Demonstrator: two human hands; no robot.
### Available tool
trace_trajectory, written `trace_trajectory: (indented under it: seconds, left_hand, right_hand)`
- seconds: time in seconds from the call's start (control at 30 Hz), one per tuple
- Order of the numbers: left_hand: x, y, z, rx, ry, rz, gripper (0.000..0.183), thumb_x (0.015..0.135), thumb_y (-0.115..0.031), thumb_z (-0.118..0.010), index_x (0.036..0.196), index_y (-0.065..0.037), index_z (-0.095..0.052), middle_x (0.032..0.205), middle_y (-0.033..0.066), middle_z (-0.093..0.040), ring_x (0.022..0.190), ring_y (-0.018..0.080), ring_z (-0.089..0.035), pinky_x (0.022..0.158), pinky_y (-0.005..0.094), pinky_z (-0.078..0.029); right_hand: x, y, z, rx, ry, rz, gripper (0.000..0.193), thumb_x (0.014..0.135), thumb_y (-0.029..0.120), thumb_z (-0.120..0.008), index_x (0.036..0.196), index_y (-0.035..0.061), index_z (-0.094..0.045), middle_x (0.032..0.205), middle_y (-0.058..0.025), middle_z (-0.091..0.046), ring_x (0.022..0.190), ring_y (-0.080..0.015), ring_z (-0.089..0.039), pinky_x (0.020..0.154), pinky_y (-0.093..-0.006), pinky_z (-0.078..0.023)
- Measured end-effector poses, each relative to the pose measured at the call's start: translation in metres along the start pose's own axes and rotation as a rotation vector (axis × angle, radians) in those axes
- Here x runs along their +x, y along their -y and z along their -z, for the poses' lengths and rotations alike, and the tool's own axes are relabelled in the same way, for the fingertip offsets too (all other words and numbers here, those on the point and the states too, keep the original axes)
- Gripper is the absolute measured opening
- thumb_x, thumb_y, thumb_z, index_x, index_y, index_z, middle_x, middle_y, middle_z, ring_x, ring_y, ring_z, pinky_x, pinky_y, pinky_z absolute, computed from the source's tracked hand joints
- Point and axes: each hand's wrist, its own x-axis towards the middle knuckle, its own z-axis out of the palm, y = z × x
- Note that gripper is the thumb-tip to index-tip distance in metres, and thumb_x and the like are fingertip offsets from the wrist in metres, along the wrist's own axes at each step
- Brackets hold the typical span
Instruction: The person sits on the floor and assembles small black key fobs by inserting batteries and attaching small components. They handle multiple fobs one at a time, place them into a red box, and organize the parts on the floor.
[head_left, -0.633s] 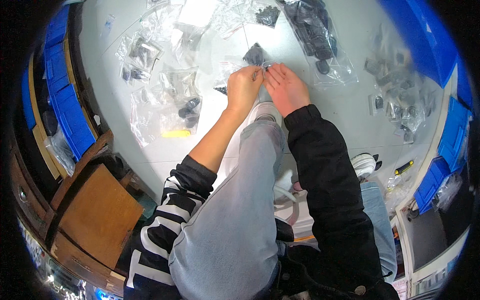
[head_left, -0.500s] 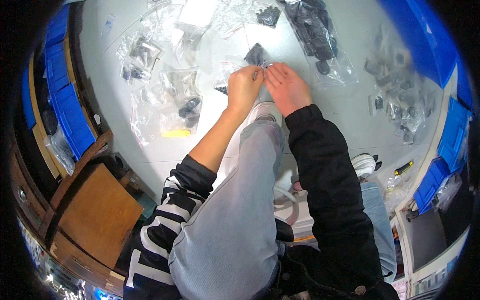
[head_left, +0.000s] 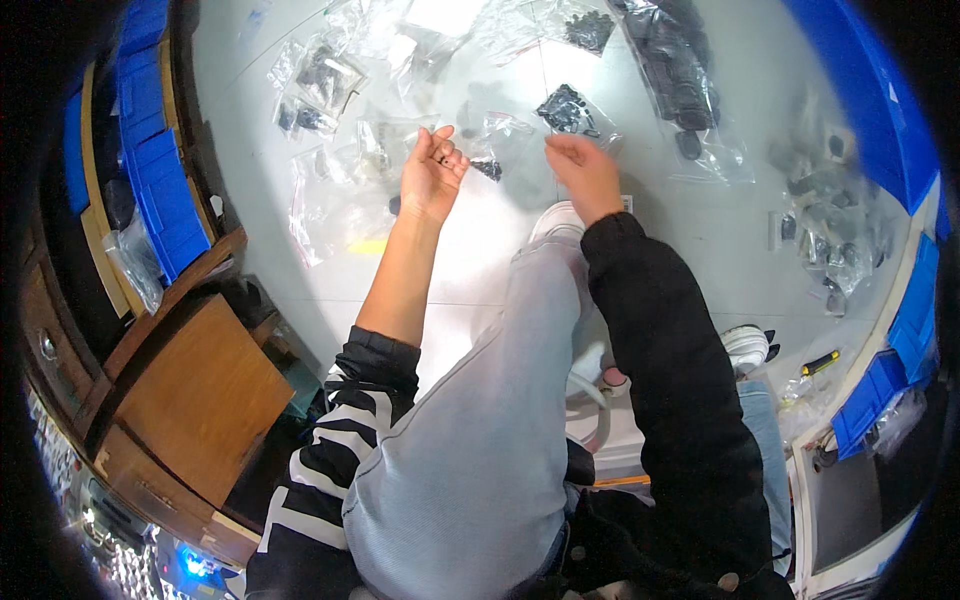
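Note:
My left hand [head_left: 432, 182] is turned palm up over the floor, its fingers curled in. A small dark spot shows among the fingers, too small to name. Just right of its fingertips lies a little heap of small black pieces [head_left: 487, 169]. My right hand [head_left: 588, 178] is held apart from the left, slightly blurred, with fingers stretched toward the left and nothing visible in them. Beyond the right hand's fingertips lies a clear plastic bag of small black parts [head_left: 568, 110]. A small clear bag [head_left: 507, 124] rests between the two hands.
A long bag of black parts [head_left: 680, 80] lies at the far right. More clear bags [head_left: 320, 85] cover the far left, near a yellow strip [head_left: 367, 246]. Clear bags [head_left: 835, 240] lie at right, by blue bins [head_left: 868, 400]. A wooden cabinet [head_left: 200, 400] stands left.
My hands were together above the bags and have moved apart: the left to the left, turning palm up, the right slightly right. The view has shifted a little.

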Motion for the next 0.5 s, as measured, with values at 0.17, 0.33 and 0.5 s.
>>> trace_trajectory:
  seconds: [0.17,0.33,0.5]
  left_hand:
    - [-0.002,-0.017,0.001,0.139,0.119,0.144,0.034,0.091,-0.029,-0.038,0.09,0.001,-0.053,0.061,0.0009,-0.043,0.056,0.0116,-0.04,0.057,0.0248,-0.04]
    - [-0.006,-0.012,-0.021,0.195,0.115,0.131,0.032,0.089,-0.026,-0.043,0.094,0.003,-0.054,0.061,-0.0004,-0.045,0.056,0.0114,-0.041,0.057,0.0235,-0.04]
    - [-0.015,-0.019,-0.038,0.792,0.11,0.025,0.024,0.079,-0.022,-0.058,0.084,0.001,-0.061,0.054,-0.0038,-0.044,0.05,0.0081,-0.038,0.049,0.0209,-0.034]
  right_hand:
    - [0.034,0.001,-0.031,-0.486,-0.027,0.278,0.024,0.07,0.01,-0.062,0.093,0.0041,-0.059,0.096,-0.0117,-0.052,0.078,-0.0222,-0.055,0.071,-0.0297,-0.044]
    - [0.025,0.005,-0.038,-0.752,-0.011,0.239,0.012,0.068,0.007,-0.063,0.079,0.0088,-0.057,0.092,-0.0085,-0.049,0.081,-0.0269,-0.054,0.069,-0.0346,-0.044]
    - [-0.003,0.018,-0.031,-0.82,-0.001,0.428,0.012,0.07,0.003,-0.059,0.077,0.01,-0.053,0.091,-0.0023,-0.048,0.077,-0.0221,-0.054,0.064,-0.0338,-0.044]
